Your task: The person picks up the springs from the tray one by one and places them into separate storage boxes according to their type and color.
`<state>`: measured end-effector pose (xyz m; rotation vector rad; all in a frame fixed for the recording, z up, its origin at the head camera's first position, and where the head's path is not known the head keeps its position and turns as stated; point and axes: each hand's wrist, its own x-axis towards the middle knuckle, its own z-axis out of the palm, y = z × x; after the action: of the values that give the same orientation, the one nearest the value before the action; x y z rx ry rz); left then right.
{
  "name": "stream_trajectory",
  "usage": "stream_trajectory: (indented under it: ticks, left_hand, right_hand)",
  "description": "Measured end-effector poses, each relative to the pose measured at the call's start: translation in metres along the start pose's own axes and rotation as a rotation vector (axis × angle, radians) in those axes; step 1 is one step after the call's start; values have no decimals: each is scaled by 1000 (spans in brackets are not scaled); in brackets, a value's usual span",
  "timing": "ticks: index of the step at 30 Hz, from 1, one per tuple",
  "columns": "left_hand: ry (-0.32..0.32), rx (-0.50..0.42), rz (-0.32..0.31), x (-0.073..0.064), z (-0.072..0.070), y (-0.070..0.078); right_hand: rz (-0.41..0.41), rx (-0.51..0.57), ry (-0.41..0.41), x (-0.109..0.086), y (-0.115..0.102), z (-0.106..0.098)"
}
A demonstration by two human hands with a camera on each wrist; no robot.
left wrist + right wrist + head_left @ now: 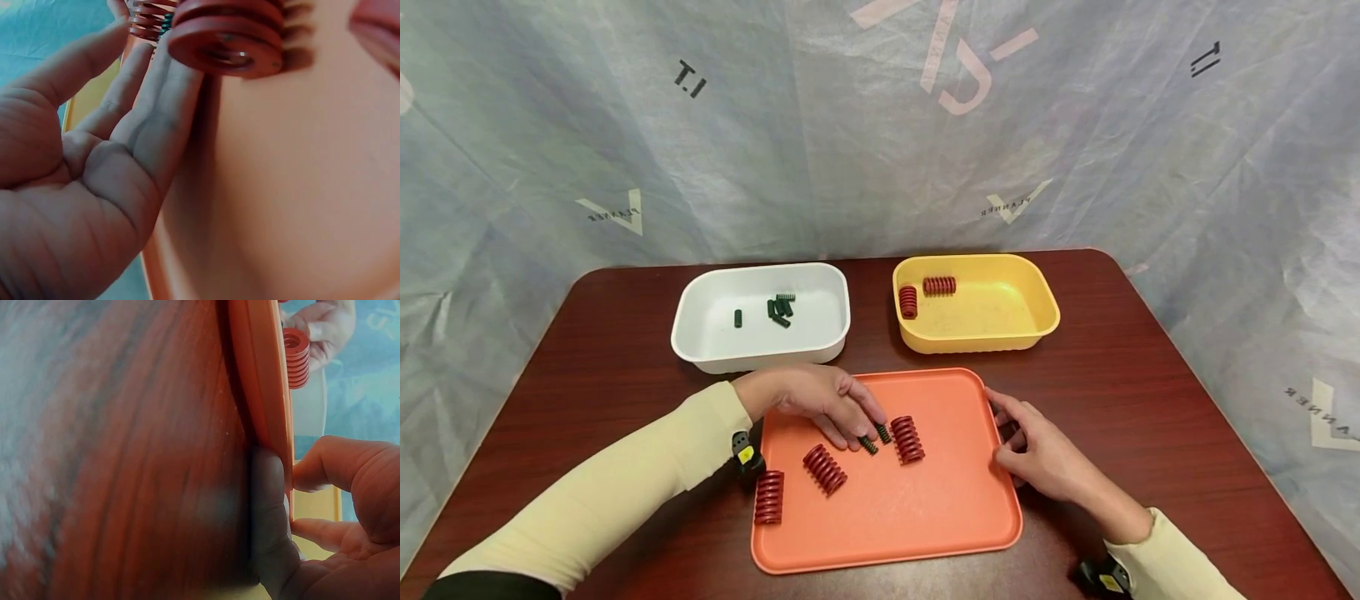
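Note:
My left hand (823, 402) reaches over the orange tray (955, 500), its fingertips right at two small dark green springs, one spring (868, 445) and another spring (883, 433). In the left wrist view the fingers (169, 106) are fairly straight, with a bit of green spring (166, 24) just past their tips. A large red spring (907, 439) lies just right of the green ones; a second red spring (825, 469) and a third red spring (769, 497) lie nearer the tray's left side. My right hand (1037, 450) grips the tray's right rim between thumb and fingers.
Behind the tray stands a white bin (760, 354) with several small green springs (780, 308). To its right, a yellow bin (977, 343) contains two red springs (939, 286). All rest on a dark red wooden table (1120, 375), with a grey sheet (880, 150) hanging behind.

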<state>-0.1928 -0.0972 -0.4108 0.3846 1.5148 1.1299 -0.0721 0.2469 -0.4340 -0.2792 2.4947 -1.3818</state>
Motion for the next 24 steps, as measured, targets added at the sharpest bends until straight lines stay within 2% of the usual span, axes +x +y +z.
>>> stream_trajectory:
  ticks: [4, 9, 17, 24]
  left_hand:
    - [8, 7, 25, -1, 0, -1]
    - [74, 43, 75, -2, 0, -1]
    - [172, 20, 65, -3, 0, -2]
    - [234, 15, 83, -2, 0, -1]
  right_hand:
    - [-3, -9, 2, 0, 0, -1]
    - [-5, -13, 3, 0, 0, -1]
    - [-3, -1, -1, 0, 1, 0]
    - [-12, 2, 3, -1, 2, 0]
